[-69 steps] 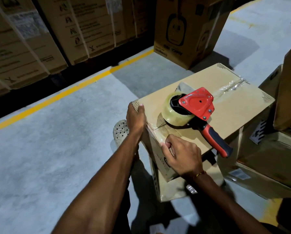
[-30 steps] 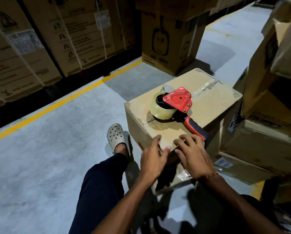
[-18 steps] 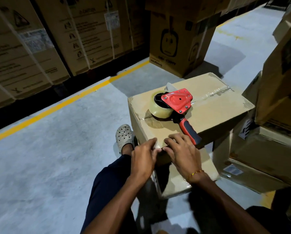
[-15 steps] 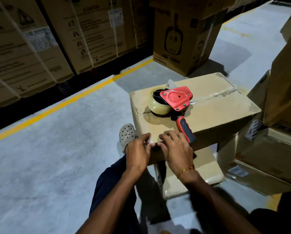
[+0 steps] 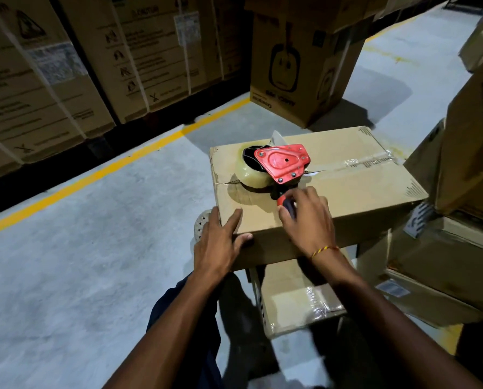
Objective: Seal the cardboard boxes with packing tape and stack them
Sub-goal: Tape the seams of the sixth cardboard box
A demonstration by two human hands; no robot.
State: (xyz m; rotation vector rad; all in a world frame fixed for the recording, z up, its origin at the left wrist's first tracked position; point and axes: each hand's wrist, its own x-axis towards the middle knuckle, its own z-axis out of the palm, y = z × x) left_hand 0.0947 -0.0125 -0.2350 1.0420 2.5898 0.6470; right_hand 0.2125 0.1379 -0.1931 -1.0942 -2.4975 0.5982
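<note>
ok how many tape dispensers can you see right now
1. The red tape dispenser lies on its side on top of the cardboard box, with the right hand over its handle. More could be hidden behind the surrounding cartons.

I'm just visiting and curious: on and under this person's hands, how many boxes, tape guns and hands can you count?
Cardboard boxes in the near stack: 2, the top box and the lower box
Tape dispensers: 1, red tape dispenser
Hands: 2, left hand, right hand
Total: 5
</note>
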